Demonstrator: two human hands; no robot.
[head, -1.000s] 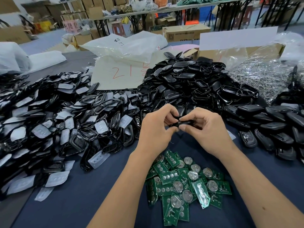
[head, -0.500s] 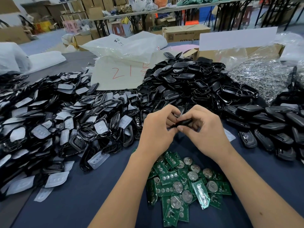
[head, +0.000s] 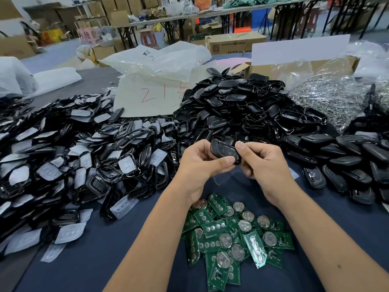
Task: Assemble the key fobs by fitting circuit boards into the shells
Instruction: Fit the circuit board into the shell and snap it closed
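A black key fob is held between both hands above the blue table, its smooth face with small printed icons turned up towards me. My left hand grips its left end, thumb along the lower edge. My right hand pinches its right end with thumb on top. Below my wrists lies a pile of green circuit boards with round coin cells. A large heap of black shell halves rises behind my hands.
Black frames with white button pads spread over the left of the table. Closed black fobs lie in rows at the right. A white bag with red writing, a bag of metal parts and cardboard boxes stand behind.
The fob was edge-on and squeezed between my fingers; it is now turned so its flat face shows. Both hands have risen slightly.
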